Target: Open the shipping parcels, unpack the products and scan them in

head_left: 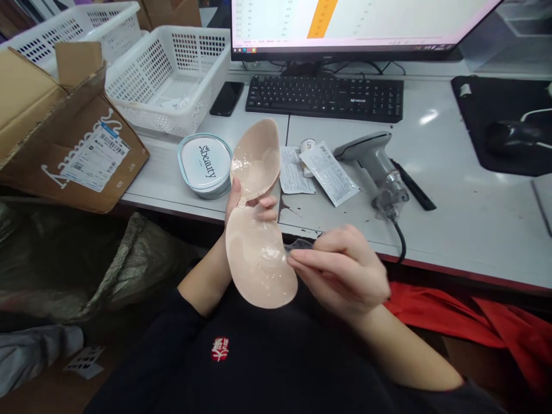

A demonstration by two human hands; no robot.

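A beige adhesive bra (261,261) with two joined cups is held up in front of my body. My left hand (254,206) grips it from behind, around the joint between the cups. Both cups show shiny, sticky inner sides. My right hand (345,267) is pinched at the lower cup's right edge, on a thin clear plastic film (299,245) that sticks out between the fingers. Whether the film still clings to the cup, I cannot make out. Close behind, on the table, stands a round lidded container (206,164) marked "beauty".
Sealed packets (330,172), a small roll, a barcode scanner (375,164) and a black knife-like tool (414,185) lie on the table (448,230). Behind are a keyboard (323,98), phone (227,98) and monitor. White baskets (172,75) and an open cardboard box (86,144) stand left.
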